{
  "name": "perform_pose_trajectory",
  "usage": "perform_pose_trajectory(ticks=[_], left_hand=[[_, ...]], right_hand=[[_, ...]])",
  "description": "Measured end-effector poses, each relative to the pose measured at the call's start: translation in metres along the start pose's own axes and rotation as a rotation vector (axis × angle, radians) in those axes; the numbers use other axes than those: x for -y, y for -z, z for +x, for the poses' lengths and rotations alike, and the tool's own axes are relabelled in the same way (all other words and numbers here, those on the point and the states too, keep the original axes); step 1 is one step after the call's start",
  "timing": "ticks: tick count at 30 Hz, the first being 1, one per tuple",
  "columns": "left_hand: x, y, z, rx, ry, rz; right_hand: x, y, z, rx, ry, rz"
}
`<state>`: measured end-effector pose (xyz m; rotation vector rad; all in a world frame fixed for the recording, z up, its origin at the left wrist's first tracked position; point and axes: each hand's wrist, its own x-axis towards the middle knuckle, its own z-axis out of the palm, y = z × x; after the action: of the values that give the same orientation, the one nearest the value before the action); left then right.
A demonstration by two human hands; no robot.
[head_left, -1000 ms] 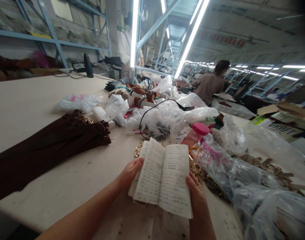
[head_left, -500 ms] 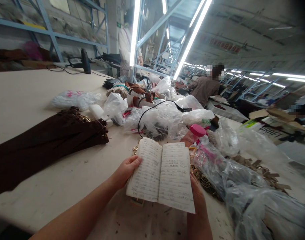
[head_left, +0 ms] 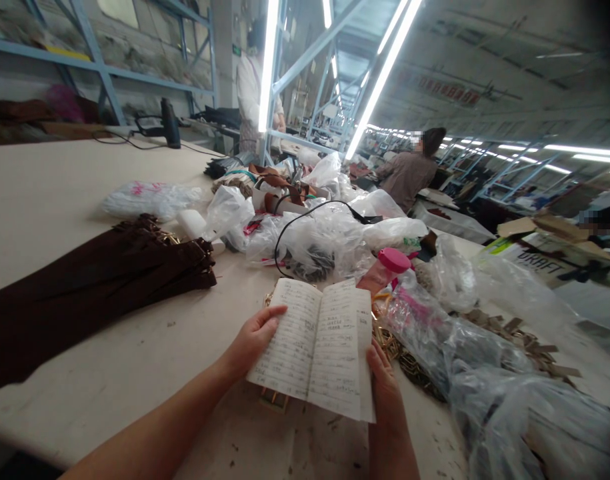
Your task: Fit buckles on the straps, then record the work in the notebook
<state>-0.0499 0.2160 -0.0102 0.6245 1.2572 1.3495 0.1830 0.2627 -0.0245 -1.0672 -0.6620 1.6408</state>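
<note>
Just one open notebook [head_left: 309, 350] (handwritten) between left hand [head_left: 252, 341] and right hand [head_left: 385, 387].

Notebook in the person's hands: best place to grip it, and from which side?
Grip the notebook by its outer left and right edges, coming from the near side, as the left hand and right hand do. It lies open with soft, curling pages, so holding both edges should keep it spread.

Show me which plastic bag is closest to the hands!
It's the clear bag with pink print right beside the right hand; the other bags lie farther up the table.
</note>
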Motion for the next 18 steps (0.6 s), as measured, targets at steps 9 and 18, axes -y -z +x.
perform_pose_trajectory(ticks=[9, 18], left_hand=[[0.001, 0.004, 0.003, 0.044, 0.014, -0.113], [0.001, 0.006, 0.002, 0.097, 0.007, -0.145]], right_hand=[[0.001, 0.005, 0.005, -0.046, 0.017, 0.029], [0.001, 0.009, 0.008, -0.068, 0.022, 0.015]])
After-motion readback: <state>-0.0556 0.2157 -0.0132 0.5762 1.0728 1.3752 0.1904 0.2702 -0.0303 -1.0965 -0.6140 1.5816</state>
